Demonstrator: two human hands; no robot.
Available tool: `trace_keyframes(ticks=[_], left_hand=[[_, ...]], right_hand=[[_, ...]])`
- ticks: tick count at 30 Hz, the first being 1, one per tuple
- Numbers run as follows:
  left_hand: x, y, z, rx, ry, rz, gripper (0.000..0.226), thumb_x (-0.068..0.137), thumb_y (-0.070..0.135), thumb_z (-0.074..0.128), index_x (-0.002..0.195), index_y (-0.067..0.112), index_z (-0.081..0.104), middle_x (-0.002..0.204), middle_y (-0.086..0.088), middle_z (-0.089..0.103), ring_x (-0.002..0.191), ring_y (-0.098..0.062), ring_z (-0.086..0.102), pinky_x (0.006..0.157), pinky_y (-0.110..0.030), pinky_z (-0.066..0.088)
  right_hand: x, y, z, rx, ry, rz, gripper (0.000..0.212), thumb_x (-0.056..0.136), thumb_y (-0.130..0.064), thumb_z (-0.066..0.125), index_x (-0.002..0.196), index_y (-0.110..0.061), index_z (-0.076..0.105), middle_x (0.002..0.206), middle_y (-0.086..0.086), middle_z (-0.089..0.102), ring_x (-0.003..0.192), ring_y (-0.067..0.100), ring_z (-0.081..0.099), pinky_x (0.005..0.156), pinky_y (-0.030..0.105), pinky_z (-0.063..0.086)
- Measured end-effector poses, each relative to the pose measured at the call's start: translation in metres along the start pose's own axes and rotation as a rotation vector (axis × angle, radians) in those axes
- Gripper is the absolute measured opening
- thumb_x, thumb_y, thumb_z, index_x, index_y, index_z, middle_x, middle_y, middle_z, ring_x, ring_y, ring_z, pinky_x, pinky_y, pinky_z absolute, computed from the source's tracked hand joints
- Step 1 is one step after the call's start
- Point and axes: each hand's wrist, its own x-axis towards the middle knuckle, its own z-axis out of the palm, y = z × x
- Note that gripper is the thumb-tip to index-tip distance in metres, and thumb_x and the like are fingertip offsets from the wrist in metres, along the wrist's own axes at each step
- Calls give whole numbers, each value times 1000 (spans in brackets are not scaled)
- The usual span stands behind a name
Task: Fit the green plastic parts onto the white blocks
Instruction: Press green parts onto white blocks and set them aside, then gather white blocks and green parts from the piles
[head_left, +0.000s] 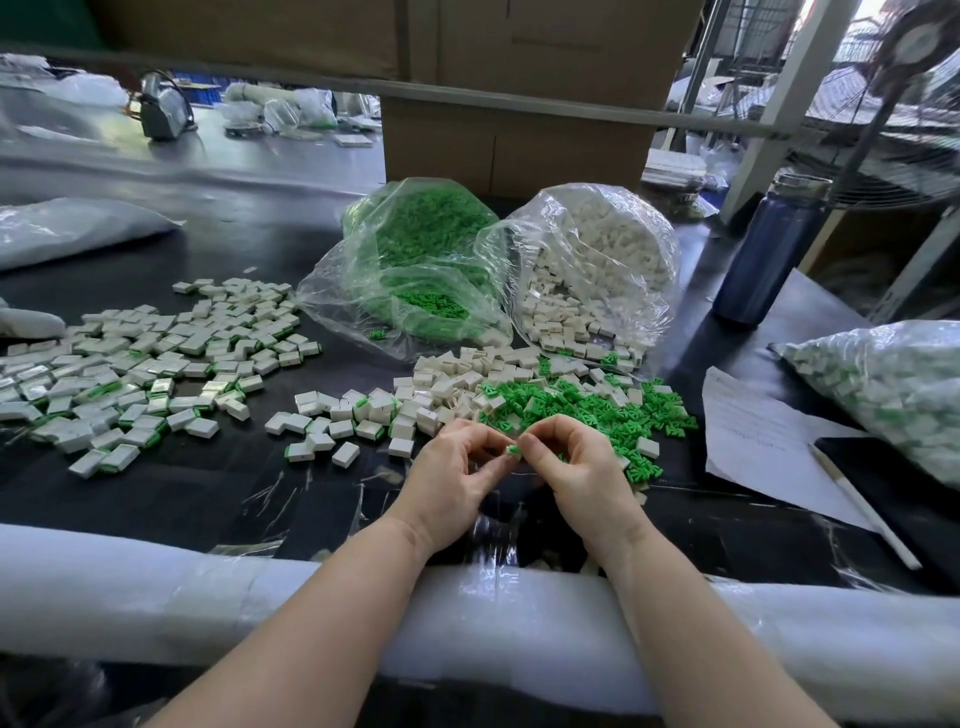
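From the head camera, both hands meet just below the middle of the frame, above the dark table. The left hand and the right hand have fingertips pinched together on one small green part, which shows between them; whether a white block sits under it in the left fingers I cannot tell.

At 12 o'clock from the hands lies a loose pile of white blocks, and at 1 to 2 o'clock a spread of loose green parts, the two heaps mixing where they touch. At 9 to 10 o'clock, well apart, a wide scatter of white blocks with green edges covers the table.

Farther off at 12 o'clock stand two clear plastic bags side by side, touching: the bag of green parts on the left and the bag of white blocks on the right, both open toward the piles.

At 2 o'clock a blue bottle stands upright. At 3 o'clock a sheet of paper lies with a pen on it, beside another filled bag. White foam padding lines the near table edge under the forearms.
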Motion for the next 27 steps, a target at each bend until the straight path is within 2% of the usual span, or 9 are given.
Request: trace_keyframes(ticks=[5, 9, 12, 14, 15, 17, 20, 24, 27], left_hand=[[2, -5, -3, 27, 194, -69, 12, 85, 12, 63, 98, 13, 65, 87, 3, 65, 81, -12, 62, 78, -20, 53], [4, -9, -8, -39, 445, -121, 18, 87, 6, 61, 96, 22, 62, 81, -1, 63, 71, -20, 63, 72, -33, 55], [6, -12, -13, 32, 622, -138, 20, 89, 6, 57, 98, 21, 65, 101, -8, 58, 76, -16, 59, 79, -25, 49], [7, -12, -14, 65, 693, -143, 22, 88, 4, 58, 106, 14, 65, 109, -6, 47, 73, -6, 52, 79, -8, 39], [8, -12, -15, 77, 707, -144, 23, 87, 3, 59, 108, 10, 65, 110, -4, 41, 73, -3, 49, 78, -2, 33], [7, -13, -15, 102, 711, -167, 28, 86, 2, 60, 113, 4, 62, 116, -6, 36, 85, -8, 51, 82, 1, 27], [7, -14, -15, 165, 679, -238, 39, 85, 0, 58, 124, -3, 53, 129, -16, 32, 116, -22, 42, 91, -5, 24], [6, -14, -14, 278, 577, -339, 47, 86, 7, 58, 131, -1, 46, 135, -16, 27, 124, -28, 32, 104, -19, 21], [6, -12, -12, 359, 510, -356, 47, 86, 12, 59, 130, -2, 46, 140, -16, 24, 128, -30, 27, 107, -23, 17]], right_hand=[[0, 1, -4, -12, 164, -21, 11, 82, -12, 68, 73, -15, 62, 67, -5, 61, 59, -4, 54, 57, 11, 45], [0, 2, -4, -94, 209, -24, 15, 82, -11, 68, 70, -18, 62, 68, -4, 61, 61, -5, 53, 62, 10, 45], [0, 3, -4, -172, 238, -38, 16, 82, -12, 68, 70, -21, 61, 69, -6, 61, 64, -1, 54, 63, 8, 44], [1, 4, -4, -220, 264, -42, 14, 82, -13, 68, 71, -19, 61, 70, -6, 61, 67, 3, 55, 64, 10, 44], [1, 4, -4, -243, 277, -42, 12, 82, -13, 68, 72, -18, 62, 70, -5, 62, 68, 6, 56, 66, 13, 45], [2, 5, -4, -291, 302, -43, 9, 82, -14, 68, 75, -14, 64, 73, 0, 63, 72, 13, 57, 70, 22, 48], [3, 7, -4, -352, 327, -42, 8, 83, -15, 67, 76, -12, 63, 78, 4, 64, 75, 18, 58, 72, 29, 48], [3, 9, -5, -409, 359, -23, 10, 84, -14, 66, 76, -16, 61, 80, 2, 63, 76, 16, 57, 71, 26, 44], [4, 10, -6, -449, 348, 6, 8, 84, -10, 65, 79, -16, 63, 83, 2, 64, 81, 18, 57, 73, 25, 43]])
